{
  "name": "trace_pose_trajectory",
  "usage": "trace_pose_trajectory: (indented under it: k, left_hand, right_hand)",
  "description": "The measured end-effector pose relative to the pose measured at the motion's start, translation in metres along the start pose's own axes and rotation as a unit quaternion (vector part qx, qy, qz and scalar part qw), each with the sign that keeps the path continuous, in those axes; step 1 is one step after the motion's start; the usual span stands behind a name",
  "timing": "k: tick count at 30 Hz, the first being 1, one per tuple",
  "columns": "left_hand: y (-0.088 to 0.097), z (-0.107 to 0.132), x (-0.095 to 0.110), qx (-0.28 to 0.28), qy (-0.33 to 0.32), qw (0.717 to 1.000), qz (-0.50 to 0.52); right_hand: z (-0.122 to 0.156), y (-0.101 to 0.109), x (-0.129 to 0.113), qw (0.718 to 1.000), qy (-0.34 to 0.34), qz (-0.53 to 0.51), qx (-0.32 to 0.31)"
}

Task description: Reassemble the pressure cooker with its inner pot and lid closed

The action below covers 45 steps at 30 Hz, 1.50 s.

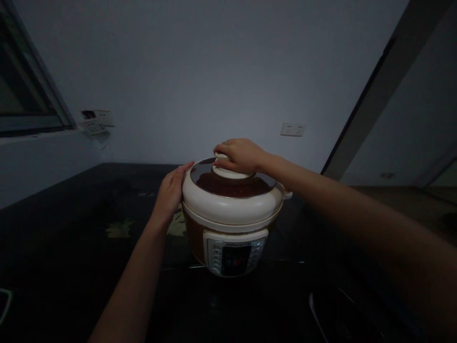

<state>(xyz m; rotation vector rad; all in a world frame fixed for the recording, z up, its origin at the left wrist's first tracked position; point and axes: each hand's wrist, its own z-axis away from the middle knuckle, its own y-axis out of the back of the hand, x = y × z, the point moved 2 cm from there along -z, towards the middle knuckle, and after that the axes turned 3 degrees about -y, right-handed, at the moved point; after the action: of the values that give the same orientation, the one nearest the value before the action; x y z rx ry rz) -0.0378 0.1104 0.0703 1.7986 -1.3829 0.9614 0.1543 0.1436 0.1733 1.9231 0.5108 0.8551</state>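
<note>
An electric pressure cooker (230,257) stands upright on a dark table, its front control panel facing me. Its lid (235,209) is cream around the rim with a dark reddish-brown top, and it sits on the body. My right hand (239,155) is closed around the raised handle on top of the lid, its fingers wrapped over the far left side. My left hand (173,188) lies against the left side of the lid's rim, fingers stretched out along it. A small cream tab sticks out at the lid's right side, under my right forearm.
The dark glossy table (135,200) has leaf-like patterns on its surface and reaches back to a pale wall. A double socket (293,129) is on that wall, and more sockets (98,121) hang in the left corner near a window. The lower foreground is very dark.
</note>
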Motion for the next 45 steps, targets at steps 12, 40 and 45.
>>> trace_pose_trajectory:
  k: [12, 40, 45]
  left_hand:
    - [0.0, 0.001, 0.002, 0.008, 0.006, 1.0, 0.017]
    - [-0.004, -0.008, -0.034, 0.173, 0.119, 0.937, 0.279]
    - [-0.007, -0.008, -0.031, 0.15, 0.175, 0.929, 0.29]
  right_hand:
    - [0.0, 0.0, 0.0, 1.0, 0.006, 0.003, 0.016]
    - [0.211, -0.045, 0.042, 0.613, -0.451, -0.354, 0.544]
    - [0.218, -0.106, 0.009, 0.578, -0.466, -0.583, 0.328]
